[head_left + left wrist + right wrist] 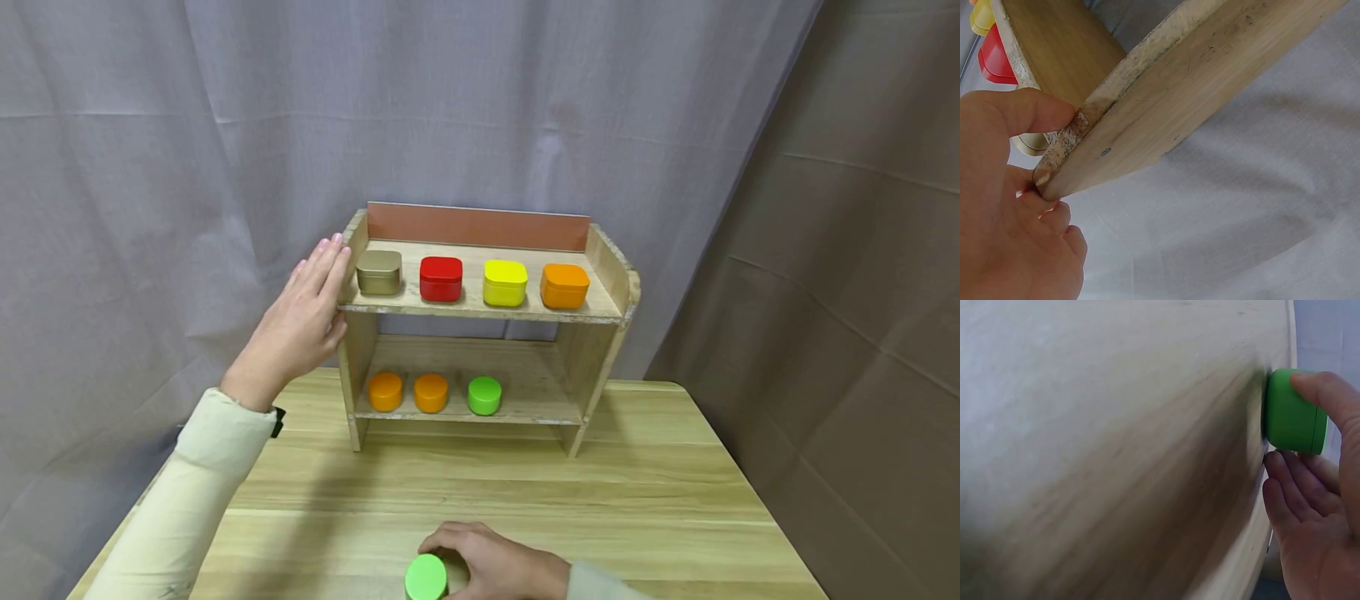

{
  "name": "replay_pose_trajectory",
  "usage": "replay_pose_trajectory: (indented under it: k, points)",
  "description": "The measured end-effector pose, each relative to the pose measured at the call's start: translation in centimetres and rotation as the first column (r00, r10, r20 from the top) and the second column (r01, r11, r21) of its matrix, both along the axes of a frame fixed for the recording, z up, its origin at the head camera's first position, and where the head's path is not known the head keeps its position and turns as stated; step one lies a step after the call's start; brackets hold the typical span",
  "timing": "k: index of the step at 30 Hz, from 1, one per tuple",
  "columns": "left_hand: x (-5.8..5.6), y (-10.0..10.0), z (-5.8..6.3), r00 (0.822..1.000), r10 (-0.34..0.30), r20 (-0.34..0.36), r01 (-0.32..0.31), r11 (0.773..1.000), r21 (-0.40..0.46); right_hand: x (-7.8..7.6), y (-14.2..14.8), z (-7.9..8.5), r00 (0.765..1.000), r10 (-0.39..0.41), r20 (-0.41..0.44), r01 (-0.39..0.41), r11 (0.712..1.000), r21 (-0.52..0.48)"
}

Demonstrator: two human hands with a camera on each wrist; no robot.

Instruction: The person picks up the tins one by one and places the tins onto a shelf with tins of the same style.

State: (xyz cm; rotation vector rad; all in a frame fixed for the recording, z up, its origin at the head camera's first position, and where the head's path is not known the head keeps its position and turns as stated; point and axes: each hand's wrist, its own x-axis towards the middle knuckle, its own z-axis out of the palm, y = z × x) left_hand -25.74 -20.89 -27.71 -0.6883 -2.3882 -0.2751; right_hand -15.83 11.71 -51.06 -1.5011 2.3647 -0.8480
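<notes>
On a wooden table, my right hand (pixel 502 562) holds a green round lidded box (pixel 425 577) near the front edge of the head view. In the right wrist view the thumb (pixel 1316 387) lies on one side of the box and the fingers (pixel 1297 494) on the other. My left hand (pixel 296 325) grips the left side panel of a small two-tier wooden shelf (pixel 525 367); its thumb (pixel 1047 112) presses the panel's front edge. On the lower tier sit two orange round boxes (pixel 386 392) and one green round box (pixel 484 396).
The upper tier bears a row of squarish lidded boxes: olive-gold (pixel 379 273), red (pixel 441 279), yellow (pixel 505 283) and orange (pixel 564 287). A brown strip (pixel 480 225) backs that tier. Grey curtains (pixel 480 100) hang behind and to the right of the table (pixel 637 500).
</notes>
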Motion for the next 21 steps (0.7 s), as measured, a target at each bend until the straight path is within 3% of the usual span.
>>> replay_pose_trajectory:
  k: [12, 21]
  points:
    - [0.1, -0.1, -0.1, 1.000, -0.002, 0.006, 0.002, 1.000, 0.002, -0.5, 0.2, 0.1, 0.999, -0.032, 0.025, 0.033, 0.999, -0.013]
    - [-0.1, -0.1, -0.1, 1.000, -0.009, -0.004, 0.009, 1.000, 0.003, -1.5, 1.3, 0.8, 0.987, -0.126, 0.102, 0.129, 0.991, -0.027]
